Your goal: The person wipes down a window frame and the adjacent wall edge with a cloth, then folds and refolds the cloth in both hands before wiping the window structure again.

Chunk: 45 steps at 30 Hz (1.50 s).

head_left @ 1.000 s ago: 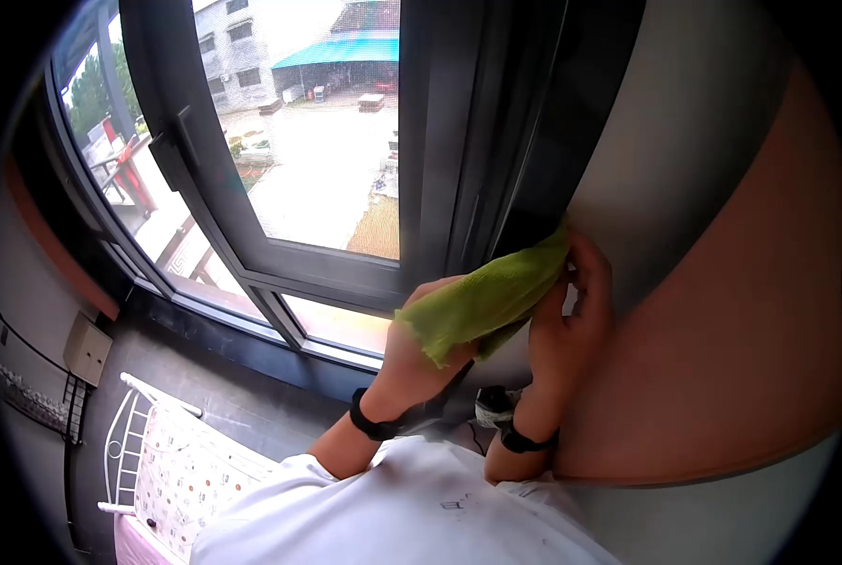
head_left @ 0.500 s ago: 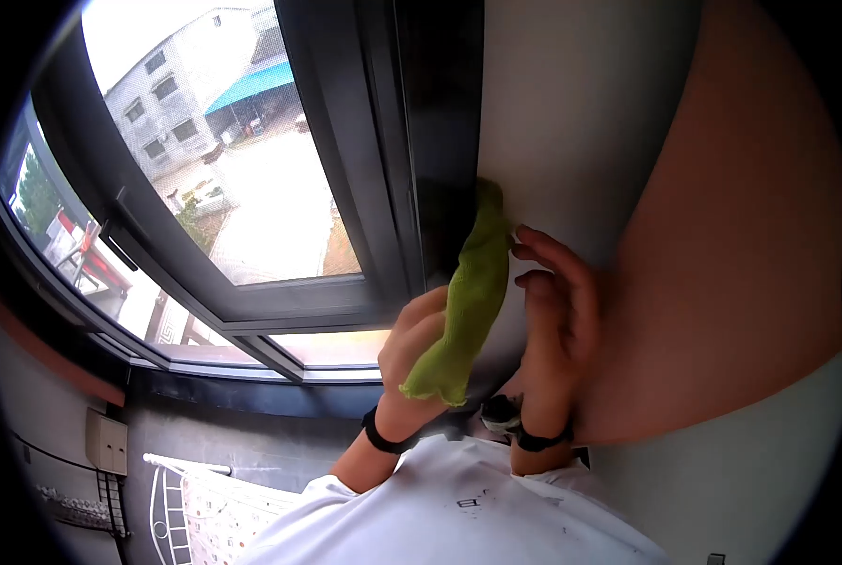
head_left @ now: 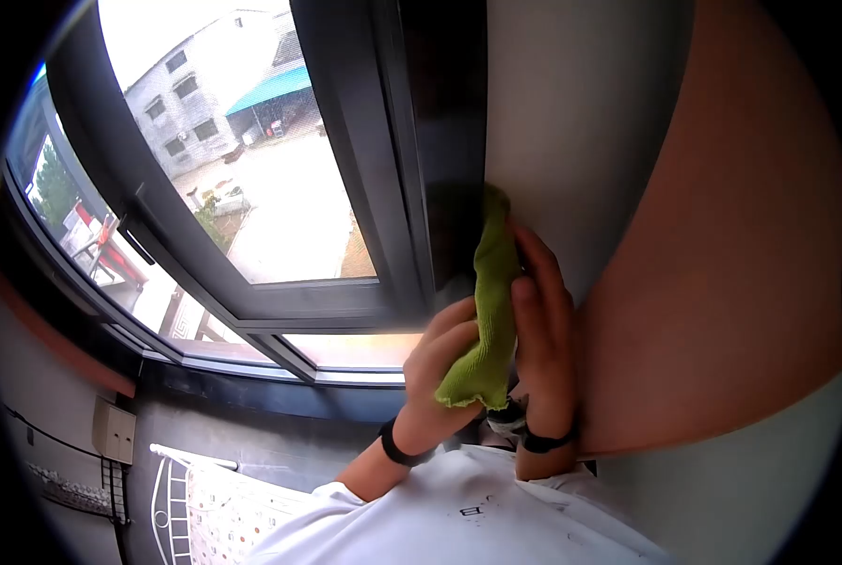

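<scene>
Head view, from where I stand: the green cloth (head_left: 496, 311) looks light, soft and hard to damage, probably best taken by its bunched middle. It's a long, crumpled fold with a ragged lower edge, upright between the hands beside the dark window frame (head_left: 447, 169). The left hand (head_left: 430, 377) lies partly behind it, the right hand (head_left: 545, 348) along its other edge; whether either grip is clamped, I can't tell.

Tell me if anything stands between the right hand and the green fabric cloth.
Nothing visible stands between the bare right hand and the long, crumpled green fabric cloth: the hand lies close alongside it, though contact is hard to tell. The bare left hand is on the cloth's other side, not in between.
</scene>
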Each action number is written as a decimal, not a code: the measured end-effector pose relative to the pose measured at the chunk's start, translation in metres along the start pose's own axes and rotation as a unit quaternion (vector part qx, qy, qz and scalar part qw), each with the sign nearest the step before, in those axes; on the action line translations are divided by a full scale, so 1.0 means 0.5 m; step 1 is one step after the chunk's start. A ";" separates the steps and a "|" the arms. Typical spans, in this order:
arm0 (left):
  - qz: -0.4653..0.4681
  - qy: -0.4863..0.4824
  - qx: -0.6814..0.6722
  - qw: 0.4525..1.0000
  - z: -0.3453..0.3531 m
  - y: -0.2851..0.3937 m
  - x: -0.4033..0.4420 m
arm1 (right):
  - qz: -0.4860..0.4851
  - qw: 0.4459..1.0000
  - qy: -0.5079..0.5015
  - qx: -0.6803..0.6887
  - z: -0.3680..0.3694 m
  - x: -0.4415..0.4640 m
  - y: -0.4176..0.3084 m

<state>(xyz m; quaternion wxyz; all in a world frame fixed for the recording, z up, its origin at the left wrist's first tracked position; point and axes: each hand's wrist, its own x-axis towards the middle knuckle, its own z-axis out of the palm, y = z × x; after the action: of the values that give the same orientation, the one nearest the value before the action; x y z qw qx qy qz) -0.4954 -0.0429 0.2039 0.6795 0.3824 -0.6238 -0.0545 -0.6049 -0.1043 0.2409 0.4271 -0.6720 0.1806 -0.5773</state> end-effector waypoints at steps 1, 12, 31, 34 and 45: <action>0.000 0.014 0.005 1.000 0.006 0.000 -0.003 | 0.032 0.999 0.002 0.027 0.003 0.001 -0.004; 0.142 -0.061 -0.050 0.987 0.038 -0.010 0.004 | -0.116 0.964 0.224 -0.084 -0.018 -0.040 0.010; 0.072 -0.151 -0.201 0.965 -0.010 -0.019 0.051 | -0.093 0.968 0.089 0.215 0.018 -0.033 0.054; 0.071 -0.160 -0.231 0.957 -0.008 -0.018 0.054 | -0.111 0.962 0.089 0.235 0.007 -0.038 0.061; 0.118 -0.207 -0.145 0.960 0.022 -0.030 0.038 | -0.042 0.990 0.094 0.098 -0.031 -0.052 0.080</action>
<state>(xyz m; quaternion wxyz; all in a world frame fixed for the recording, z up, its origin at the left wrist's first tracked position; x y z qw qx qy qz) -0.4950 -0.0691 0.2097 0.5856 0.1837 -0.7766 -0.1422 -0.6162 -0.1133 0.1930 0.4473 -0.5764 0.1344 -0.6705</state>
